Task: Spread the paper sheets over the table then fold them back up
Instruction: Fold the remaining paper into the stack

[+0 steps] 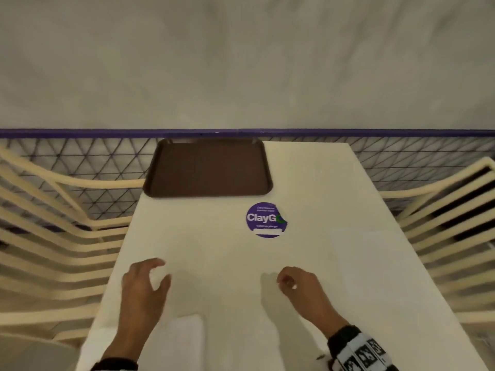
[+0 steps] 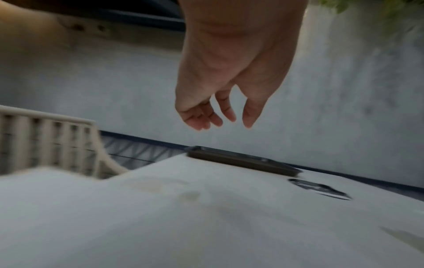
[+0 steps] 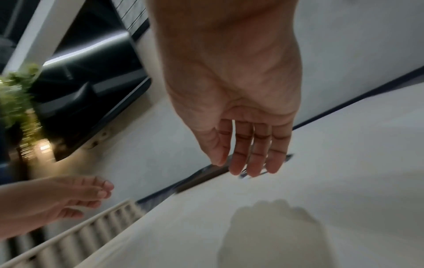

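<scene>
Over the near half of the white table both my hands hover and hold nothing. My left hand has its fingers spread and relaxed, as the left wrist view shows of the left hand. My right hand hangs a little to the right, its fingers nearly straight in the right wrist view. A flat white paper sheet lies on the table's right side. A smaller folded paper lies near the front edge, beside my left forearm.
A brown tray lies at the far left of the table, with a round purple sticker in front of it. Cream slatted chairs stand on the left and right. A mesh fence runs behind.
</scene>
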Action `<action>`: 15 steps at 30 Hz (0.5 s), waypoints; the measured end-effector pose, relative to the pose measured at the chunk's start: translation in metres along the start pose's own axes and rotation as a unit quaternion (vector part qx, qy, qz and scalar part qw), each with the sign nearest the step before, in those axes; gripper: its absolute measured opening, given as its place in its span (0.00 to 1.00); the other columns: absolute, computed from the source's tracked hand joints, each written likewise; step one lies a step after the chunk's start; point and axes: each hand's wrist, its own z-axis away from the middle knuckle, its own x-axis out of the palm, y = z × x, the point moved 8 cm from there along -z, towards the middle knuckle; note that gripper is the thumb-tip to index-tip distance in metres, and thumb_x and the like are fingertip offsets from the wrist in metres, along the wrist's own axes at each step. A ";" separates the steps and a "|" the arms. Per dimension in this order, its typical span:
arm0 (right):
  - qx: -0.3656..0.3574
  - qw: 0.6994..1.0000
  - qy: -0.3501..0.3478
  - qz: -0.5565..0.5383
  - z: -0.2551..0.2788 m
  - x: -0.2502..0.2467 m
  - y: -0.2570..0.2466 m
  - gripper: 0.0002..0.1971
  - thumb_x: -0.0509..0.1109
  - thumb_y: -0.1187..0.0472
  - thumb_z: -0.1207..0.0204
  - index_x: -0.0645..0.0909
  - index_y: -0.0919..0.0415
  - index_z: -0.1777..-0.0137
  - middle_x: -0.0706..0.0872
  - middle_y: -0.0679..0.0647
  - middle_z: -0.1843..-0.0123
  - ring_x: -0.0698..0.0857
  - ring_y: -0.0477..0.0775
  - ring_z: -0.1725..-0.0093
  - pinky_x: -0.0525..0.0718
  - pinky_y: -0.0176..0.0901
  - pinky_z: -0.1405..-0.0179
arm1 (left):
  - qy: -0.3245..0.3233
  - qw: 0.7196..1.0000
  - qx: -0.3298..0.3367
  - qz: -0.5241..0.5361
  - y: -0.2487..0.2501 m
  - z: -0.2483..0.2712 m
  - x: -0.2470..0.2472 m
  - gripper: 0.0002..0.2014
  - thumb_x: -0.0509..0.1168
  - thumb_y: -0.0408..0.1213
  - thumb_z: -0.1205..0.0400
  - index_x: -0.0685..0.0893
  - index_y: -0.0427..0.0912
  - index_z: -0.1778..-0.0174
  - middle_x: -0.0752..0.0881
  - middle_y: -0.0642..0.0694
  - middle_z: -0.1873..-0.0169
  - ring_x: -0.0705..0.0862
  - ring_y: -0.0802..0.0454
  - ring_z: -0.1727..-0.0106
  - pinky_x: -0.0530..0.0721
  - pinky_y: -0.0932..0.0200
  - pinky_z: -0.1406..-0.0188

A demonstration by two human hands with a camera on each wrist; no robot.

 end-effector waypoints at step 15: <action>0.209 0.962 0.172 0.026 0.081 -0.175 0.204 0.19 0.69 0.65 0.24 0.71 0.36 0.62 0.81 0.44 0.49 0.79 0.45 0.50 0.69 0.28 0.57 | -0.326 0.908 0.249 -0.086 0.257 -0.012 0.337 0.22 0.63 0.46 0.18 0.73 0.40 0.30 0.76 0.42 0.36 0.75 0.45 0.36 0.73 0.55 0.35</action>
